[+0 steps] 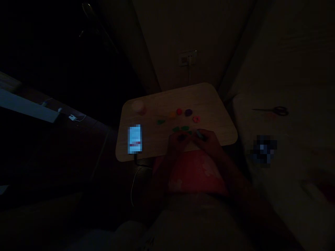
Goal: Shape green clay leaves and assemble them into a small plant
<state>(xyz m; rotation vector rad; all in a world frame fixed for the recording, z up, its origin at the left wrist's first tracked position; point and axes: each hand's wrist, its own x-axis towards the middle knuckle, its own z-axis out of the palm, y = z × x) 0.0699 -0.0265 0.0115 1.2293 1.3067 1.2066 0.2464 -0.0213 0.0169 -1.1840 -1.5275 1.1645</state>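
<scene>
The room is very dark. My left hand [178, 141] and my right hand [206, 139] meet at the near edge of a small wooden table [209, 101]. Both have their fingers curled together around a small green lump [201, 135] that looks like clay; the right hand's fingertips pinch it. On the table just beyond the hands lie small coloured lumps: a red lump [179, 111], a purple lump [188, 112], a pink lump [196, 119], an orange lump [172, 115] and green lumps [160, 121]. What the left hand holds is too dark to make out.
A lit phone [135, 139] lies on the table's left side, a cable hanging below it. A pale cup [138, 105] stands at the back left. Scissors [277, 111] lie on the bed at right. A wall socket [187, 58] is behind the table. A pink cushion [196, 172] rests on my lap.
</scene>
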